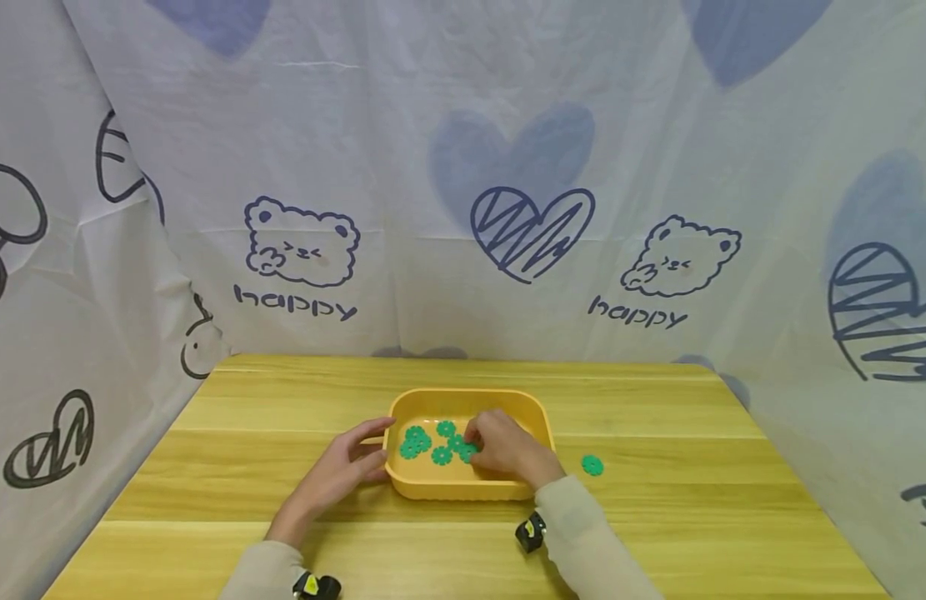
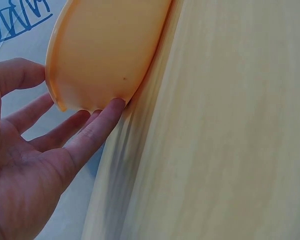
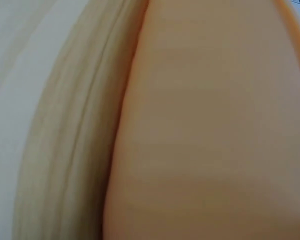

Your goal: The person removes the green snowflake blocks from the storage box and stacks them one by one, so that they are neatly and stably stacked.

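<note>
In the head view a yellow plastic basket stands on the table, with several small green notched discs on its floor, mostly toward the left and middle. My left hand is at the basket's left end; the left wrist view shows its spread fingers touching the outside wall and rim. Reaching over the front rim, my right hand is inside the basket, fingers bent down at a green disc. Whether they pinch it is not clear. The right wrist view shows only the basket's outer wall.
One more green disc lies on the wooden table, right of the basket. Behind the table and at both sides hangs a white cloth printed with hearts and bears.
</note>
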Tool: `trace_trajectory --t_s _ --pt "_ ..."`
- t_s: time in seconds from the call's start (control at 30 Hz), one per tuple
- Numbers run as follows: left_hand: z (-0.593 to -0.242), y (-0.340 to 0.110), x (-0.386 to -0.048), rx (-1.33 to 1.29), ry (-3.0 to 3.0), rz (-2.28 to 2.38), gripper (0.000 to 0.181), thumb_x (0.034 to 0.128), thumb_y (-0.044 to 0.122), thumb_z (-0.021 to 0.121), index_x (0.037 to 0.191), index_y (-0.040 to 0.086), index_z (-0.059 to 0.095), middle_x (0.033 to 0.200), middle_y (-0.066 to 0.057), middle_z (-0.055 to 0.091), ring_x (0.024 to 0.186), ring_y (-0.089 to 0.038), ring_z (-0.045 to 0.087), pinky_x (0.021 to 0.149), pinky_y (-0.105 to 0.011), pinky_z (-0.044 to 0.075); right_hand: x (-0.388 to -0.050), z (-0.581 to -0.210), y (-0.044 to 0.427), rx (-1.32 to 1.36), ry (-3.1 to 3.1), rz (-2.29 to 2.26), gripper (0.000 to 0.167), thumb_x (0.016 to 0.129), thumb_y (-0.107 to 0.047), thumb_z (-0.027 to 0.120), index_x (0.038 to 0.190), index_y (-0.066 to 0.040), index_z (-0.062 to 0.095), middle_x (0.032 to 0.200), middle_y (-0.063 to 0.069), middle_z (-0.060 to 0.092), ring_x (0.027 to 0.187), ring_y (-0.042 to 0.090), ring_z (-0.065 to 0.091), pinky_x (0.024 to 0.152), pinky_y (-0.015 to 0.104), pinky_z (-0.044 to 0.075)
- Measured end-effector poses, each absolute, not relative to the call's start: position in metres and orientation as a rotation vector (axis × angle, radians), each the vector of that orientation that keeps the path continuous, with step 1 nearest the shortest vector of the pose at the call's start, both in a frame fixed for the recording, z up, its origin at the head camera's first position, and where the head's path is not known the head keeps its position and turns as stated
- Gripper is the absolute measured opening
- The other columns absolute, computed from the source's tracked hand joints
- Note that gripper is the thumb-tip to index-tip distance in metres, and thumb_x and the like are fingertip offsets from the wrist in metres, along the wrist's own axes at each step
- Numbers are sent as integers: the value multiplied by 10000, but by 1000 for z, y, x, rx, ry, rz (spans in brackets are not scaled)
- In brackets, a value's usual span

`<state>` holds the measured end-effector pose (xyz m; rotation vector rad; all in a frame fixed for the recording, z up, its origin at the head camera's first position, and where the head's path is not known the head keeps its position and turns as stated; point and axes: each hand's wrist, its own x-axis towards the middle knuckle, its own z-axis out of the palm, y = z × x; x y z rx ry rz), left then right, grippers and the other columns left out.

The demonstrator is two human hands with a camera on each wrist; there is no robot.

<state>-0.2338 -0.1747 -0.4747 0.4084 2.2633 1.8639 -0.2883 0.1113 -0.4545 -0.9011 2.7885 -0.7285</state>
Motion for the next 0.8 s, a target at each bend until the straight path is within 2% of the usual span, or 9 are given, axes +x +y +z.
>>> trace_trajectory --t_s 0.17,0.3,0.53,0.8 --pt "-475 -174 -234 398 2266 1864 537 1045 53 544 1558 0 394 1591 -332 344 1386 -509 489 947 -365 635 -283 -448 119 -806 2755 -826 272 848 -6 760 1117 24 747 1106 115 746 961 201 672 860 356 623" --pt "-476 -174 -234 391 2273 1864 532 1044 40 538 1555 -1 399 1593 -328 344 1382 -509 494 944 -368 636 -280 -435 127 -773 2738 -854 275 882 -34 765 1151 14 737 1129 113 738 998 229 671 883 385 615" --pt "-478 -173 -236 399 2281 1860 529 1042 31 538 1553 -3 404 1590 -329 348 1370 -509 505 925 -350 642 -277 -409 147 -827 2847 -779 239 849 -38 802 1081 3 763 1069 120 771 950 253 708 857 389 626" --pt "-477 -173 -234 413 2302 1842 533 1040 45 544 1551 -10 402 1583 -335 357 1365 -512 509 928 -360 641 -270 -400 183 -709 2922 -824 192 842 -55 807 1031 -48 769 1014 57 757 938 225 683 834 366 621"
